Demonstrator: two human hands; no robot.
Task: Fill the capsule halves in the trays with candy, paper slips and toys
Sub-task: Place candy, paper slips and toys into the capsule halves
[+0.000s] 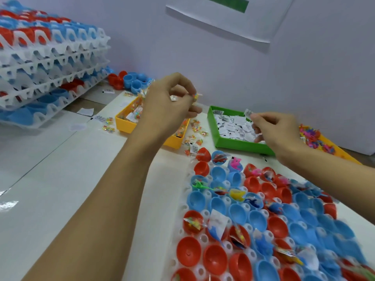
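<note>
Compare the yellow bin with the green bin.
The yellow bin holds clear candy packets with colourful bits; the green bin holds white paper slips. The left hand hides much of the yellow bin, while the right hand covers only the green bin's right side. Candy packets lie scattered around the yellow bin; few lie by the green. Both are shallow, open, plastic and sit behind the capsule tray.

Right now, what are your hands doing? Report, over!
Left hand pinching candy packet over yellow bin. Right hand pinching paper slip above green bin. Capsule tray partly filled. Nothing in the way.
</note>
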